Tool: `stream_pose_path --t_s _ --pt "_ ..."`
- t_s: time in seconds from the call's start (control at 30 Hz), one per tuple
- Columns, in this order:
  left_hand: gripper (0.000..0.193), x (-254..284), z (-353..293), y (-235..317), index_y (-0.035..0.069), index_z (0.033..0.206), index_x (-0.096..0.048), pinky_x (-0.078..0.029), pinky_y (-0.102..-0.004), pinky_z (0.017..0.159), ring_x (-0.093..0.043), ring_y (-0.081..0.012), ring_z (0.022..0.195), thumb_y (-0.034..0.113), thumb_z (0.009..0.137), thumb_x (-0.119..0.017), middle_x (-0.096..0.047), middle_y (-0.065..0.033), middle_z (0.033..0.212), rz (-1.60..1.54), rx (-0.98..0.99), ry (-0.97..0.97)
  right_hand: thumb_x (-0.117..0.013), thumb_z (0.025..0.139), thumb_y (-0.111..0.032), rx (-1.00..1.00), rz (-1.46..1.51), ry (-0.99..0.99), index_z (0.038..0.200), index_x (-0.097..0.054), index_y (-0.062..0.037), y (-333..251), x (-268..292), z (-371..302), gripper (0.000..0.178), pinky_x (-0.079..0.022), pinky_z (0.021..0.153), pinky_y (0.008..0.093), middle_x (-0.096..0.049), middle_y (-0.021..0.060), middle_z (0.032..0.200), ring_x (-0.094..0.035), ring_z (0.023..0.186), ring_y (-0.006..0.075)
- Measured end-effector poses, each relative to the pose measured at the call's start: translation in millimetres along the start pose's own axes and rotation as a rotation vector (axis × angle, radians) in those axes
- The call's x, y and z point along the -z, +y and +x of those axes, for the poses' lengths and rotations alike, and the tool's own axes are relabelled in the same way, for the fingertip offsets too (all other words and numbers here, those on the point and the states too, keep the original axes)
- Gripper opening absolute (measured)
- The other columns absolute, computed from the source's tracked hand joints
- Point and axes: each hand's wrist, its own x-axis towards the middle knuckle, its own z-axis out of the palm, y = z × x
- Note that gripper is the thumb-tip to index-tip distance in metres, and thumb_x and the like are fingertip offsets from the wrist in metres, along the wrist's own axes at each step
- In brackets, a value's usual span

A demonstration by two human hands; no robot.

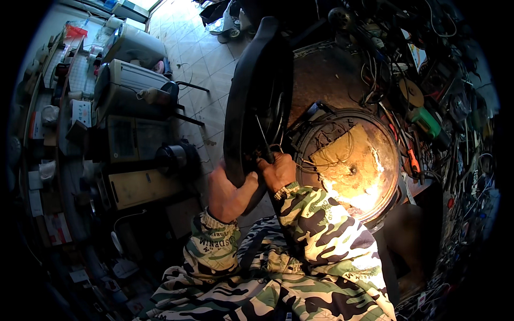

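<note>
A long black hollow housing [235, 117] stands nearly upright in front of me, its open side facing right. Around its lower end my left hand [227, 195] is closed, thumb on the near edge and fingers mostly hidden behind. My right hand [278, 170] is closed at the lower part of the opening, its fingertips pinching a small dark piece that I cannot make out. A thin metal rod [262, 130] and several wires [280, 115] show inside the housing, just above that hand. Where the fingertips meet the inside, shadow hides the detail.
Right of the housing, a brightly lit round stand [393, 160] carries a yellowish board [342, 155] with loose wires. Beyond are a red-handled tool [413, 160], a green tool [426, 123] and tangled cables. On the left are a stool [184, 104], a dark pot-like appliance [174, 156] and crowded shelves [53, 101].
</note>
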Motion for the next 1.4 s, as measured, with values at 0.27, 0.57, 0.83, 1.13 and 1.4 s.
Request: stream_pose_path --t_s 0.27,0.57,0.83,1.13,1.4 --pt "0.028 -5.8 -6.9 -10.9 -0.003 0.107 -0.064 -0.051 -0.0305 0.079 -0.066 -0.0172 0.086 0.006 0.081 -0.068 -0.071 -0.0110 0.095 -0.033 0.024 0.047 -0.076 0.080 -0.025 -0.001 -0.167 0.086 0.091 -0.073 -0.0054 4.1 -6.4 -0.9 0.023 -0.053 0.074 0.0502 -0.069 0.0229 0.081 -0.067 0.083 0.0437" --pt "0.028 -3.1 -7.7 -8.8 -0.003 0.107 -0.065 -0.051 -0.0314 0.079 -0.067 -0.0191 0.085 0.007 0.081 -0.067 -0.071 -0.0120 0.094 -0.023 0.032 0.045 -0.074 0.079 -0.020 0.071 0.032 0.090 0.095 -0.069 -0.0015 -0.7 4.1 -7.5 0.025 -0.052 0.072 0.0455 -0.069 0.0216 0.081 -0.068 0.080 0.0414" --pt "0.030 -3.7 -8.3 -8.1 -0.004 0.106 -0.065 -0.052 -0.0325 0.077 -0.068 -0.0207 0.084 0.007 0.078 -0.068 -0.070 -0.0139 0.092 0.012 0.078 0.031 -0.072 0.082 -0.015 0.080 0.162 0.124 0.095 -0.070 -0.0004 -12.3 7.2 6.9 0.019 -0.051 0.068 0.0386 -0.068 0.0187 0.076 -0.069 0.073 0.0294" --pt "0.031 -3.6 -10.0 -12.4 -0.004 0.104 -0.064 -0.052 -0.0333 0.074 -0.068 -0.0211 0.080 0.008 0.076 -0.069 -0.070 -0.0139 0.087 0.056 0.058 0.065 -0.070 0.079 -0.010 0.118 0.222 0.132 0.082 -0.066 0.0003 -1.8 1.0 11.9 0.011 -0.048 0.064 0.0344 -0.063 0.0101 0.066 -0.060 0.062 0.0207" --pt "0.031 -7.0 -8.7 -9.5 -0.004 0.104 -0.064 -0.052 -0.0331 0.073 -0.067 -0.0200 0.078 0.007 0.076 -0.069 -0.069 -0.0138 0.086 0.057 0.041 0.054 -0.069 0.079 -0.009 0.082 0.263 0.214 0.077 -0.063 -0.0006 1.4 -6.5 13.9 0.010 -0.047 0.062 0.0340 -0.059 0.0097 0.063 -0.058 0.060 0.0199"
